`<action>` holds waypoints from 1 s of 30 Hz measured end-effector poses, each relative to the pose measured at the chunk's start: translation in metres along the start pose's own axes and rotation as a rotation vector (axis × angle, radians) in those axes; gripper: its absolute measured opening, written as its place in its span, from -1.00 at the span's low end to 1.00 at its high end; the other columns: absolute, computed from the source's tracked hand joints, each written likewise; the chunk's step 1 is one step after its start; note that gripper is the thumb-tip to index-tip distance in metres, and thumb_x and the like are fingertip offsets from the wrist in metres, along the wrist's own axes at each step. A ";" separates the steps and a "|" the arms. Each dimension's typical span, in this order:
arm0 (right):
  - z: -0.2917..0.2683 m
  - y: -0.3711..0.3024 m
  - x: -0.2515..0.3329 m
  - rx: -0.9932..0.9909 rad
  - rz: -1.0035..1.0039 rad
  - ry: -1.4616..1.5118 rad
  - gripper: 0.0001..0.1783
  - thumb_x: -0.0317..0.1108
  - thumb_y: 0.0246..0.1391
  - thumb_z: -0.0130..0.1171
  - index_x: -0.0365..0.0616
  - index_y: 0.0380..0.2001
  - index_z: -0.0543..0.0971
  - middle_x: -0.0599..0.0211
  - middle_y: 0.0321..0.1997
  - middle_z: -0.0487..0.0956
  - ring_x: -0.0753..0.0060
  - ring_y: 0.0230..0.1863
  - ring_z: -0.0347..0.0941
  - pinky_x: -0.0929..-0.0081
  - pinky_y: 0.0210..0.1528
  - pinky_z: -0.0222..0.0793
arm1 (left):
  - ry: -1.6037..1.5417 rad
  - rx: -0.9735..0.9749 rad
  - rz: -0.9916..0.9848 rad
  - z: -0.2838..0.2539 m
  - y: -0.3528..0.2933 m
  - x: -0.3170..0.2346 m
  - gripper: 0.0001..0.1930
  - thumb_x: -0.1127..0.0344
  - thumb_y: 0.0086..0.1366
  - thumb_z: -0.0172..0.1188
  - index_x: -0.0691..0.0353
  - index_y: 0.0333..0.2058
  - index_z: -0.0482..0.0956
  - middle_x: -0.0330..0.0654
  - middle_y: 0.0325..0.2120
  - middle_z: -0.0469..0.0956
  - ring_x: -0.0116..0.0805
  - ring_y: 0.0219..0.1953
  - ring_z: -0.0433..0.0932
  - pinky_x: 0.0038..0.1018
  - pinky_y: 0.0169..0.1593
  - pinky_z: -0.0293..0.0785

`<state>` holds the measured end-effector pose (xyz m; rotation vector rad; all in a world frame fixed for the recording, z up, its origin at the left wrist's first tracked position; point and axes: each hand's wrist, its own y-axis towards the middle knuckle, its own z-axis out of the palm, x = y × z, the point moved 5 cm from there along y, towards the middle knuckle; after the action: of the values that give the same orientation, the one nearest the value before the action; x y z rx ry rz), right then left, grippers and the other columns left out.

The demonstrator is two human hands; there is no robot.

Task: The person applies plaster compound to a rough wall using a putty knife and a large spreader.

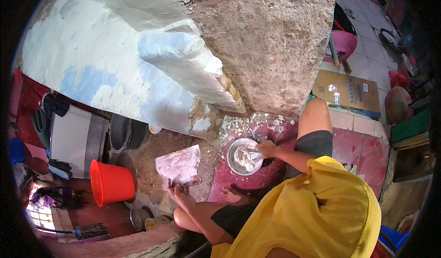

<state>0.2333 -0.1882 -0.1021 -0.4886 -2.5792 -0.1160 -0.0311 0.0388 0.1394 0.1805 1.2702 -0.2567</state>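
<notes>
My left hand (180, 195) grips the lower edge of a flat board (178, 166) with an uneven edge, its face smeared whitish and pink. Over on the right, my right hand (267, 149) is closed around a small scraper-like tool (255, 155), pale blue where it shows. The tool reaches into a round metal bowl (230, 163) on the red floor. Thick white paste (245, 159) lies in the bowl, and the tool's far end is hidden there.
A partly plastered wall (170, 51) with a bare rough section (262, 51) rises ahead. White crumbs litter the floor at its foot. An orange bucket (112, 183) and dark tub (121, 133) stand left. A cardboard box (349, 92) and pink basin (342, 45) are at right.
</notes>
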 end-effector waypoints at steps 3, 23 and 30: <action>-0.099 0.011 0.031 -0.269 0.195 0.169 -0.63 -0.05 -0.13 0.23 -0.08 -0.32 0.53 0.13 -0.43 0.57 0.08 -0.45 0.52 0.17 -0.37 0.43 | 0.057 -0.050 0.080 -0.033 0.004 -0.011 -0.50 0.48 0.00 -0.04 0.09 0.01 0.33 -0.16 -0.05 0.29 -0.24 -0.07 0.35 -0.37 -0.16 0.45; -0.367 0.072 0.071 -0.971 -0.202 -0.010 -0.54 -0.47 0.00 0.10 0.08 0.03 0.42 0.17 -0.41 0.50 0.09 -0.53 0.43 0.27 -0.47 0.38 | 0.101 -0.129 0.080 -0.053 -0.008 0.008 -0.56 0.46 0.07 -0.04 0.07 -0.01 0.36 -0.24 -0.15 0.30 -0.38 -0.18 0.33 -0.46 -0.17 0.37; -0.368 0.078 0.068 -0.958 -0.190 -0.012 -0.56 -0.47 -0.01 0.10 0.05 0.00 0.42 0.14 -0.29 0.52 0.07 -0.47 0.47 0.27 -0.42 0.42 | 0.058 -0.130 0.039 -0.051 -0.006 0.011 -0.55 0.50 0.05 -0.03 0.09 -0.02 0.37 -0.25 -0.19 0.31 -0.41 -0.23 0.33 -0.49 -0.21 0.37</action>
<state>0.3782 -0.1572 0.2498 -0.5489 -2.4272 -1.4414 -0.0768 0.0457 0.1145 0.1015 1.3353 -0.1354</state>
